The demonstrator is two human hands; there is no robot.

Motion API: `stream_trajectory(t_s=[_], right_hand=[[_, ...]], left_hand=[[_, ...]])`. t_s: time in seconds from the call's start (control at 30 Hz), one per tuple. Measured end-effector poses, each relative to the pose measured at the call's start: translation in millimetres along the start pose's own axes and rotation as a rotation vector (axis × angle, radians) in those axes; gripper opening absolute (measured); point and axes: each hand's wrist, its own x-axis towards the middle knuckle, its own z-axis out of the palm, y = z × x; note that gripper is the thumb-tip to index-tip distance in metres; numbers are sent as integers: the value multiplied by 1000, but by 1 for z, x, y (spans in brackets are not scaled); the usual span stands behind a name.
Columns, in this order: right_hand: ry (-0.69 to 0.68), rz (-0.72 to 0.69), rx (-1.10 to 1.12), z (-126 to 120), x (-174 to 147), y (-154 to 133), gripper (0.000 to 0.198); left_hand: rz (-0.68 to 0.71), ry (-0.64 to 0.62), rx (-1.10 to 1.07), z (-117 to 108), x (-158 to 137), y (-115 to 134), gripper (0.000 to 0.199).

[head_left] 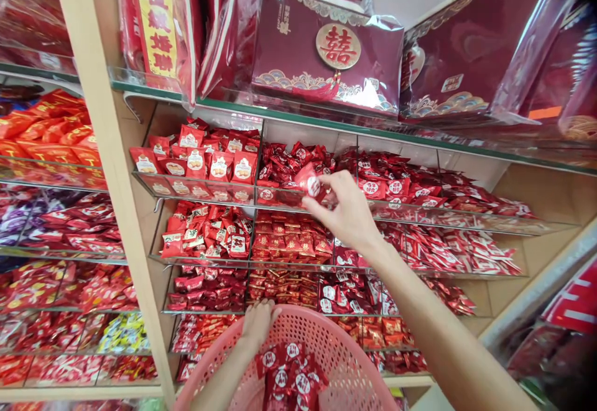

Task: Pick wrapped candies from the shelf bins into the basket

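The packet [308, 182], red with a white round label, is pinched between thumb and fingers of the right hand [347, 209], in front of a compartment holding red packets [280, 161]. In the near middle is a pink basket [352, 352], with labelled packets [293, 374] inside. The left hand [258, 323] has its fingers closed over the basket's far rim. Above, a glass shelf [289, 117] carries maroon packages [289, 44]; orange packets [41, 120] lie at far left.
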Motion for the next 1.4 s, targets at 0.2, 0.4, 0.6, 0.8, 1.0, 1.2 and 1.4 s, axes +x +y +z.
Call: stream_trajectory(t_s=[0.2, 0.4, 0.6, 0.8, 1.0, 1.2, 1.4], right_hand=[[-453, -6, 235, 47, -104, -4, 39], [-838, 168, 186, 117, -200, 27, 41], [-1146, 118, 218, 141, -255, 19, 39], [-1251, 87, 173, 150, -271, 4, 39], [-1253, 182, 81, 147, -263, 0, 52], [-1459, 286, -131, 144, -264, 0, 87], [-1526, 158, -275, 153, -280, -5, 92]], left_hand=[[7, -9, 15, 2, 0, 0, 34], [17, -26, 12, 0, -3, 0, 29], [30, -37, 31, -2, -4, 3, 35], [32, -42, 47, -6, -4, 5, 34], [39, -39, 53, -5, -3, 5, 34], [46, -29, 59, -1, 1, 3, 34], [56, -15, 57, 1, 0, 2, 34]])
